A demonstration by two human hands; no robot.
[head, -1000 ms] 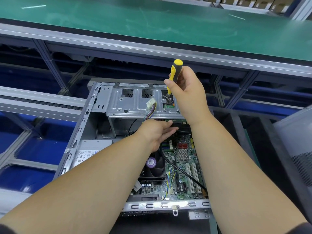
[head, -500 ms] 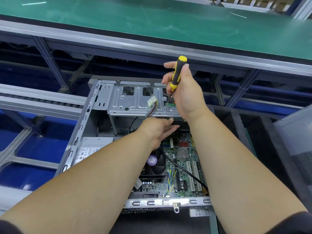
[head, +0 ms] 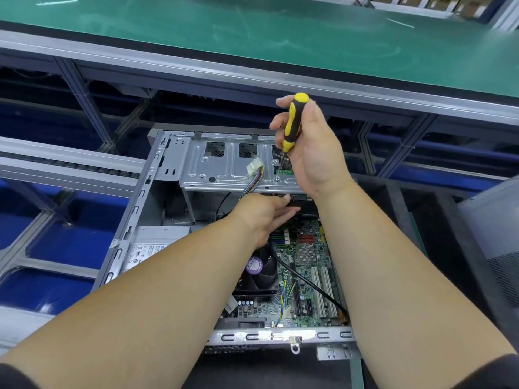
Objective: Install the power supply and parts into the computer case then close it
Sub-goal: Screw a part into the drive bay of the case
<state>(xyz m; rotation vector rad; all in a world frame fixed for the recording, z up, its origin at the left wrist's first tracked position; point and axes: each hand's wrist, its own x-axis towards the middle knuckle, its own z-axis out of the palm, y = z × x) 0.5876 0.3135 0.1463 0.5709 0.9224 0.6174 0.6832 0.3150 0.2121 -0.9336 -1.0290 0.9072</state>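
An open grey computer case (head: pixel 134 197) lies in front of me. Its silver drive cage (head: pixel 222 167) spans the far end, and the green motherboard (head: pixel 306 265) shows below it. The power supply (head: pixel 148 245) sits at the left inside the case. My right hand (head: pixel 314 153) grips a yellow-and-black screwdriver (head: pixel 292 122), held nearly upright with its tip on a screw at the cage's right side. My left hand (head: pixel 264 217) reaches under the cage's near edge against a dark part there; its fingertips are hidden. A white connector (head: pixel 254 167) on coloured wires rests on the cage.
A black cable (head: pixel 306 279) runs across the motherboard beside the CPU fan (head: pixel 258 273). A green-topped bench (head: pixel 252 32) with an aluminium edge lies beyond the case. A grey perforated panel (head: pixel 497 237) stands at the right. Blue bins and a roller rail (head: pixel 70 164) are at the left.
My right hand has shifted its grip on the screwdriver, with more of the handle now showing above the fingers. My left hand stays under the cage.
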